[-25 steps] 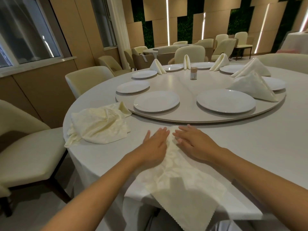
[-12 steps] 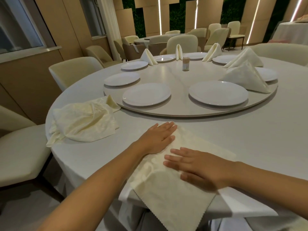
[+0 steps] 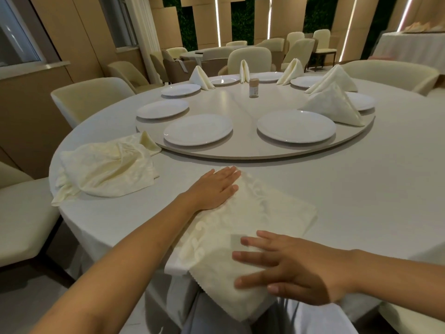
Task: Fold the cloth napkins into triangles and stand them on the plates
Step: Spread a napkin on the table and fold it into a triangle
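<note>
A cream cloth napkin point(image 3: 255, 220) lies flat on the table's near edge, its lower corner hanging over the edge. My left hand point(image 3: 214, 186) presses flat on its far left corner. My right hand point(image 3: 293, 266) lies flat on its near part, fingers spread. A heap of unfolded napkins point(image 3: 106, 167) sits to the left. Two bare white plates point(image 3: 198, 128) point(image 3: 296, 126) stand nearest on the turntable. A folded triangle napkin point(image 3: 333, 106) stands on the plate at the right, with more standing ones behind it.
The round turntable point(image 3: 240, 150) carries several plates and a small shaker point(image 3: 253, 88) at its centre. Cream chairs ring the table, one close at the left point(image 3: 21, 225). The white tablecloth point(image 3: 361, 189) drapes over the near edge.
My right hand has slid down the napkin toward me, from beside the left hand to the near edge. The left hand stays pressed at the far corner.
</note>
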The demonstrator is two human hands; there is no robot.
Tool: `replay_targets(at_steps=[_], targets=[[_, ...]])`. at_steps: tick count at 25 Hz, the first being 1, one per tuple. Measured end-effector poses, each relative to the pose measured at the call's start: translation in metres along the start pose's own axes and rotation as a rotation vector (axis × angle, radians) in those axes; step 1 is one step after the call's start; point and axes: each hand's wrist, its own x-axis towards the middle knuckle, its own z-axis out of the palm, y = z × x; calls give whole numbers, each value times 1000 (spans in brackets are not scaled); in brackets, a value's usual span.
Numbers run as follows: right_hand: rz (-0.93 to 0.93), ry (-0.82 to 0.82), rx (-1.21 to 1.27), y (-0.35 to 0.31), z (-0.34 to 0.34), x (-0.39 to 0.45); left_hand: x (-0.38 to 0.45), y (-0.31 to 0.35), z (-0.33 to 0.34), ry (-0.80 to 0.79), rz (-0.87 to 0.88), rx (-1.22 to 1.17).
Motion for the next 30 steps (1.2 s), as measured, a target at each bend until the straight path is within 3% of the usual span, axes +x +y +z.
replay_targets(at_steps=[3,6,10,12,17,28,30], targets=[[39,-17,147,-7,-11,-1,0,1,2,21,-6,7],[152,100,180,9,-19,12,0,2,4,36,-41,2],[610,184,57,58,-19,45,0,4,4,42,-65,5],[713,196,9,79,-21,66,1,4,3,43,-72,1],[808,64,-46,90,-9,79,2,3,3,20,-87,12],[927,-38,-10,61,-11,17,-1,4,-1,27,-89,-24],[960,53,-74,61,-23,26,-5,12,-7,96,-95,-99]])
